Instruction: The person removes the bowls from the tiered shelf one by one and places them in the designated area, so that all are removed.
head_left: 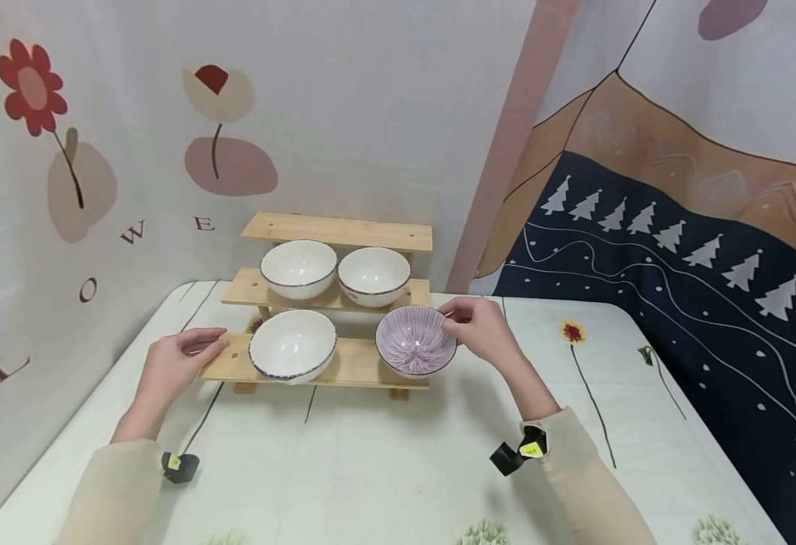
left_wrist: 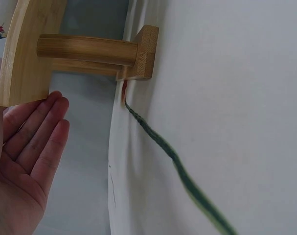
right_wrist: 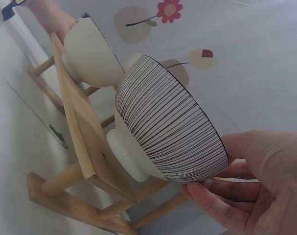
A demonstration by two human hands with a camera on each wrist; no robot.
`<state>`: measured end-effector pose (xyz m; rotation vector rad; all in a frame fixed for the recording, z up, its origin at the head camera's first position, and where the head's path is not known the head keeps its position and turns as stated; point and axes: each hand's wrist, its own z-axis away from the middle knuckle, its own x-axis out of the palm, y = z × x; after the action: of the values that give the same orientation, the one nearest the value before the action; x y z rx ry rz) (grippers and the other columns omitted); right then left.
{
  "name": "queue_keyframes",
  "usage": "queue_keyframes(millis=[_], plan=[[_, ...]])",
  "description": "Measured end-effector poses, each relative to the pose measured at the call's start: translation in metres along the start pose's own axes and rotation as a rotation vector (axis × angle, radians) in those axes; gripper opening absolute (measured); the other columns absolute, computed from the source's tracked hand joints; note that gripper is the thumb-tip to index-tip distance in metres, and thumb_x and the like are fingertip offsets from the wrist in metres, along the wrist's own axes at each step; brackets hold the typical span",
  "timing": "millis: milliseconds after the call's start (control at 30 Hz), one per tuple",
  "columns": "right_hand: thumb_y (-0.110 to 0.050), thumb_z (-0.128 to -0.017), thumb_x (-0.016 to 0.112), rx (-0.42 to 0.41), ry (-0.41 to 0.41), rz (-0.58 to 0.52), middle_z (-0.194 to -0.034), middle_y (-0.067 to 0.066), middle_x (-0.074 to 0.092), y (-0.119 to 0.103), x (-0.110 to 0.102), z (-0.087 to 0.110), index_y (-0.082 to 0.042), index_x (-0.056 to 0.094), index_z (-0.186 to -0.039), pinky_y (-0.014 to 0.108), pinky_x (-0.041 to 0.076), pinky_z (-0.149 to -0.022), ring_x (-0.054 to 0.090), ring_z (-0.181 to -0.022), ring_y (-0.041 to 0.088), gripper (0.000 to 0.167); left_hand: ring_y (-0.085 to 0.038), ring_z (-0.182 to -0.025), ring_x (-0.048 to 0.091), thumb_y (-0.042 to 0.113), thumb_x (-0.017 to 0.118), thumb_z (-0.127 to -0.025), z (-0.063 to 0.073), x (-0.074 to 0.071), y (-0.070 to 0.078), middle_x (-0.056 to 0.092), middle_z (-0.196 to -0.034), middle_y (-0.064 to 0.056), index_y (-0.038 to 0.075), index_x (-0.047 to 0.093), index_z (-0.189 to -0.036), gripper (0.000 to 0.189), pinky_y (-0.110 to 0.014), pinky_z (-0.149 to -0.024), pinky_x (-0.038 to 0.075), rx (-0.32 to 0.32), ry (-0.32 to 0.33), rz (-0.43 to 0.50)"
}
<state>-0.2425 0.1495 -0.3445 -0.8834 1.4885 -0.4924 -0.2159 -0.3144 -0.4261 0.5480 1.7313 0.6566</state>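
Note:
My right hand [head_left: 481, 327] grips a purple-striped bowl [head_left: 416, 342] by its right rim, thumb and fingers on either side of the wall. In the right wrist view the bowl's outside [right_wrist: 170, 125] shows dark lines, and its white foot [right_wrist: 126, 154] is close over the right end of the lowest shelf. My left hand [head_left: 176, 367] holds the left end of the three-tier wooden rack's lowest shelf [head_left: 353, 363]. Its fingers [left_wrist: 50, 142] reach under the board in the left wrist view. A white bowl with a blue-patterned rim [head_left: 293, 344] sits on the same shelf.
Two white bowls, one on the left [head_left: 299, 266] and one on the right [head_left: 374, 274], stand side by side on the middle shelf [head_left: 241, 288]. Behind them is the top shelf [head_left: 337, 231]. A pale flowered cloth [head_left: 384, 469] covers the table, with printed curtains behind and at right.

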Motion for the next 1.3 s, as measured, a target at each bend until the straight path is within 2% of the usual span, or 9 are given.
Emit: queue_keyframes(millis=[167, 367, 700, 933, 1167, 1300], plan=[[-0.008, -0.091, 0.064, 0.005, 0.004, 0.007, -0.091, 0.014, 0.074, 0.001, -0.007, 0.001, -0.003, 0.073, -0.11, 0.027, 0.058, -0.066, 0.064, -0.073, 0.016, 0.022, 0.029, -0.077, 0.042, 0.048, 0.063, -0.095, 0.001, 0.0, 0.001, 0.072, -0.12, -0.019, 0.005, 0.069, -0.124, 0.051, -0.029, -0.08, 0.051, -0.008, 0.001, -0.003], [-0.009, -0.092, 0.064, 0.013, 0.021, 0.023, -0.094, 0.015, 0.075, 0.004, -0.016, 0.0, -0.003, 0.073, -0.111, 0.029, 0.06, -0.069, 0.066, -0.076, 0.019, 0.023, 0.03, -0.076, 0.042, 0.048, 0.063, -0.095, 0.001, 0.0, 0.002, 0.071, -0.12, -0.019, 0.005, 0.069, -0.124, 0.051, -0.03, -0.081, 0.05, -0.013, 0.006, -0.001], [-0.01, -0.093, 0.063, 0.031, 0.066, 0.04, -0.1, 0.019, 0.074, 0.011, -0.031, 0.001, -0.002, 0.072, -0.113, 0.033, 0.061, -0.072, 0.068, -0.083, 0.024, 0.024, 0.029, -0.077, 0.042, 0.049, 0.063, -0.095, 0.001, 0.001, 0.001, 0.072, -0.12, -0.019, 0.006, 0.069, -0.124, 0.052, -0.026, -0.079, 0.051, -0.012, 0.004, 0.004], [-0.011, -0.093, 0.061, 0.039, 0.107, 0.06, -0.105, 0.019, 0.074, 0.02, -0.04, -0.001, -0.003, 0.072, -0.115, 0.034, 0.062, -0.074, 0.07, -0.089, 0.028, 0.025, 0.029, -0.077, 0.043, 0.047, 0.063, -0.096, 0.001, 0.001, 0.0, 0.072, -0.12, -0.019, 0.006, 0.069, -0.124, 0.051, -0.014, -0.075, 0.046, -0.008, 0.007, 0.012], [-0.013, -0.094, 0.058, 0.057, 0.148, 0.077, -0.11, 0.02, 0.074, 0.029, -0.047, -0.003, -0.004, 0.071, -0.117, 0.035, 0.062, -0.075, 0.071, -0.092, 0.03, 0.028, 0.028, -0.078, 0.042, 0.049, 0.063, -0.095, 0.002, 0.002, 0.002, 0.071, -0.121, -0.02, 0.006, 0.069, -0.124, 0.052, -0.023, -0.077, 0.05, -0.022, 0.0, 0.011], [-0.013, -0.094, 0.058, 0.066, 0.169, 0.083, -0.111, 0.02, 0.073, 0.035, -0.049, -0.006, -0.003, 0.071, -0.116, 0.033, 0.062, -0.071, 0.071, -0.092, 0.031, 0.028, 0.029, -0.078, 0.042, 0.048, 0.062, -0.095, 0.001, 0.002, 0.001, 0.071, -0.121, -0.02, 0.006, 0.069, -0.124, 0.052, -0.023, -0.077, 0.051, -0.019, 0.002, 0.012]])
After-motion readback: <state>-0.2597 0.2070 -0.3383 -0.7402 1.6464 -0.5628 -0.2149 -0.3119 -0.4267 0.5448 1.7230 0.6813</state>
